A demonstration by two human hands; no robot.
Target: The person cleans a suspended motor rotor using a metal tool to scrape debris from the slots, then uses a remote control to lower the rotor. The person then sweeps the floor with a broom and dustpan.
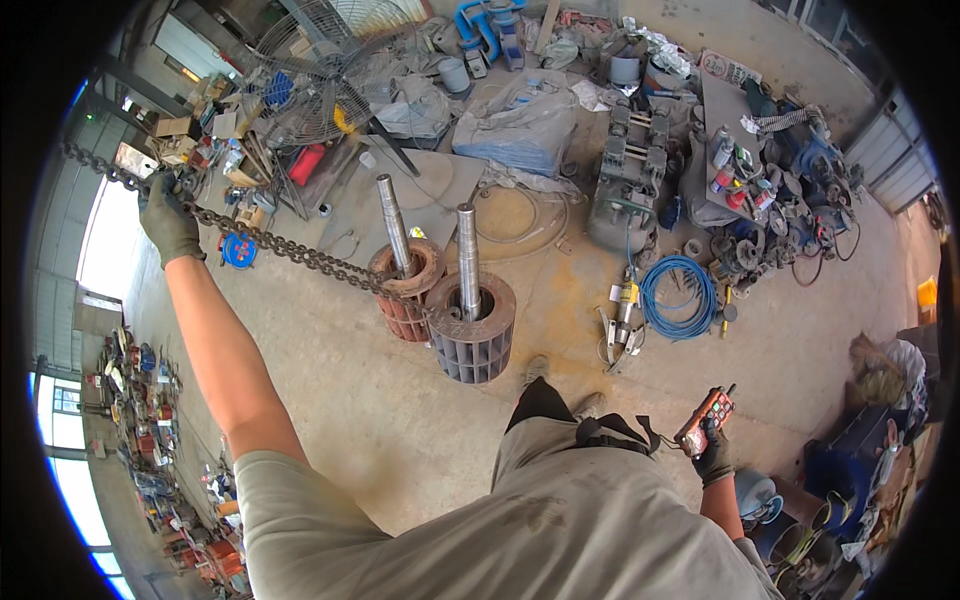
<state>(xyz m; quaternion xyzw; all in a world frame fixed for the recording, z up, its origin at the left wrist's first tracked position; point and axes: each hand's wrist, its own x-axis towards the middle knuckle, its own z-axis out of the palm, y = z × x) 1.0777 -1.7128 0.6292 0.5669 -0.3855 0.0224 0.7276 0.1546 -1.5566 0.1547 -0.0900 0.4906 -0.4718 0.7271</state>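
The dark-gloved left hand [170, 222] grips a dark steel chain [290, 252] slanting right to a grey-sided, slotted metal cylinder [470, 345] with an upright shaft; a rusty red one [403, 320] stands just beyond, left. The gloved right hand [713, 457] clasps an orange handheld remote [706, 421].

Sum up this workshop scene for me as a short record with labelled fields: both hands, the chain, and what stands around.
Left hand: gloved, raised, gripping a metal chain
Right hand: gloved, lower, holding an orange push-button remote control
Chain path: slants down to the nearer slotted cylinder; attachment unclear
Farther slotted cylinder: reddish-brown, just behind the nearer, grey-sided one
Shafts: one upright in each cylinder
Beyond: caged fan, air compressor, blue hose coil
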